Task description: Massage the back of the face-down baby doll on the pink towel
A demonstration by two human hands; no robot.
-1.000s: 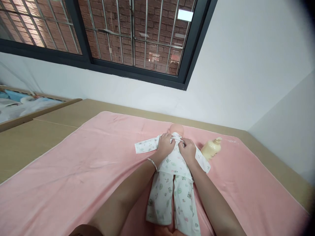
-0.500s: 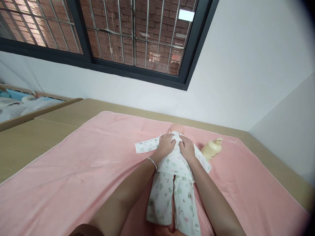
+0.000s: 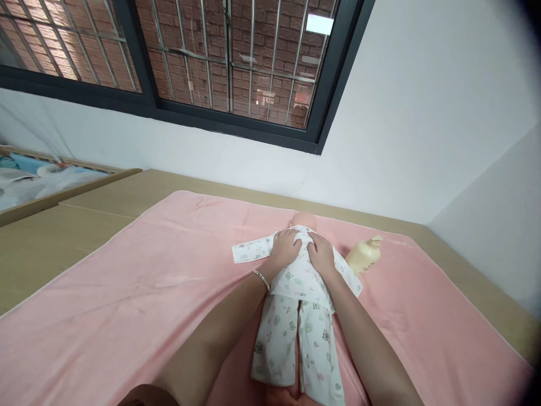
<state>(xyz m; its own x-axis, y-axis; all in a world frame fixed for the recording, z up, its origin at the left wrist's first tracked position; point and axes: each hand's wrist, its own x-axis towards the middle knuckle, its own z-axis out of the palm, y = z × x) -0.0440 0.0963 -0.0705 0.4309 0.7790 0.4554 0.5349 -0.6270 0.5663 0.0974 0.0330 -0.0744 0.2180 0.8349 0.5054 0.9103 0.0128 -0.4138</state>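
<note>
Head view: both hands lay on the chest of a dressed doll (image 3: 303,219)
The step looked like smoothing the top (image 3: 301,276), calling for light, even pressure; the grip of left hand (image 3: 287,247) and right hand (image 3: 322,254) seemed released. The doll lay on pink cloth (image 3: 127,270) near a bottle (image 3: 363,257), its white top and trousers (image 3: 276,341) finely printed

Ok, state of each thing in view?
Pink cloth: spread out, wrinkled
Doll: lying on it, clothed
Printed top: on, sleeves spread outward
Printed trousers: on, legs straight
Left hand: open, on printed top
Right hand: open, on printed top
Bracelet: worn
Yellow bottle: unclear whether standing or lying
Window: unclear whether shut
</note>
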